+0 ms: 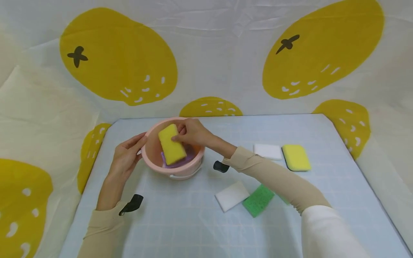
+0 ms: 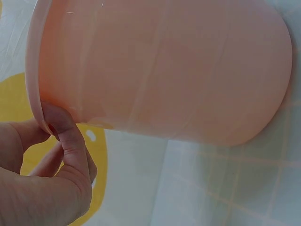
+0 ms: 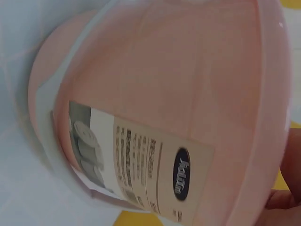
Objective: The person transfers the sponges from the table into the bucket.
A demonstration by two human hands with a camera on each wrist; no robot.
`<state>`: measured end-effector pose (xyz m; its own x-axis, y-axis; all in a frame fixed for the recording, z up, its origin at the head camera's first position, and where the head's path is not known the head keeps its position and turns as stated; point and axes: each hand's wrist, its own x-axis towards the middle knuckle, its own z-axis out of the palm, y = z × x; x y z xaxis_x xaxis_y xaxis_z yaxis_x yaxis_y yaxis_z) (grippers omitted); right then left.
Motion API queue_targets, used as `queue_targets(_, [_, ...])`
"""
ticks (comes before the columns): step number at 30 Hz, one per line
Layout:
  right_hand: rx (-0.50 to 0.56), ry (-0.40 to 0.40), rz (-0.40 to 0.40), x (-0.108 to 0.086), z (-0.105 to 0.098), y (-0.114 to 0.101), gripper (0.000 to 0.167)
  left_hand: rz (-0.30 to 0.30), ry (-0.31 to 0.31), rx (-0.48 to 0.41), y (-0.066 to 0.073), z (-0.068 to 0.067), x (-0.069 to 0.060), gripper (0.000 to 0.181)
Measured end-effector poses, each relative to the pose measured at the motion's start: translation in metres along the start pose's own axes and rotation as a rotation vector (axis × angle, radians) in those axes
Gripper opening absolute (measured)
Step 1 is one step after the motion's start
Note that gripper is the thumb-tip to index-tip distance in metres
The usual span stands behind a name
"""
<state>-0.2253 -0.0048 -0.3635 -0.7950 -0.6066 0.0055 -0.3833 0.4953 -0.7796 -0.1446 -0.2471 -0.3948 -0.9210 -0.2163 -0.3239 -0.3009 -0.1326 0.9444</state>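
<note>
A pink bucket (image 1: pixel 155 170) stands upright near the table's back edge, its pale handle hanging down at the front. My left hand (image 1: pixel 126 154) pinches the bucket's rim on the left side; in the left wrist view the thumb and fingers (image 2: pixel 70 141) close over that rim. Over the bucket's mouth my right hand (image 1: pixel 193 133) holds a yellow sponge (image 1: pixel 171 144) between thumb and fingers. Beneath the sponge a purple item (image 1: pixel 180 164) lies inside the bucket, partly hidden. The right wrist view shows the bucket's paper label (image 3: pixel 155 165), with the right hand (image 3: pixel 284 207) just at the edge.
To the right lie a white sponge (image 1: pixel 267 151) and a yellow sponge with a dark underside (image 1: pixel 296 157). Nearer the front are another white sponge (image 1: pixel 232 196) and a green sponge (image 1: pixel 258 200). A second green piece (image 1: pixel 284 199) is partly hidden by the right sleeve.
</note>
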Motion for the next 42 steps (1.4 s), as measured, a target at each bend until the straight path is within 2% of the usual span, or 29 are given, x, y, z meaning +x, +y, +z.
queue_targets(4, [-0.064,-0.026,-0.018,0.001,0.009,-0.001,0.026,0.003,-0.012,-0.02,0.0,-0.002,-0.001,0.07])
queue_targets(10, [-0.17,-0.05,-0.004,0.004,0.016,-0.003,0.03,0.014,-0.016,-0.039,-0.001,-0.002,-0.002,0.069])
queue_targets(14, [-0.238,-0.071,0.015,0.004,0.018,-0.004,0.028,0.018,-0.014,-0.046,-0.001,-0.001,-0.002,0.069])
queue_targets(19, [-0.257,-0.106,0.049,0.002,0.017,-0.006,0.02,0.022,-0.009,-0.046,-0.001,0.001,-0.002,0.067])
queue_targets(22, [-0.25,-0.115,0.051,0.0,0.016,-0.006,0.021,0.029,-0.012,-0.052,-0.001,0.002,-0.002,0.066])
queue_targets(29, [-0.202,-0.093,-0.066,-0.006,0.005,-0.008,0.015,0.0,0.013,-0.002,0.0,0.002,-0.003,0.067])
queue_targets(35, [-0.185,-0.082,-0.15,-0.011,-0.006,-0.007,0.022,-0.02,0.03,0.017,0.001,0.002,-0.003,0.067])
queue_targets(42, [-0.162,-0.045,-0.213,-0.019,-0.015,-0.004,0.01,-0.024,0.033,0.017,0.0,0.003,-0.003,0.067])
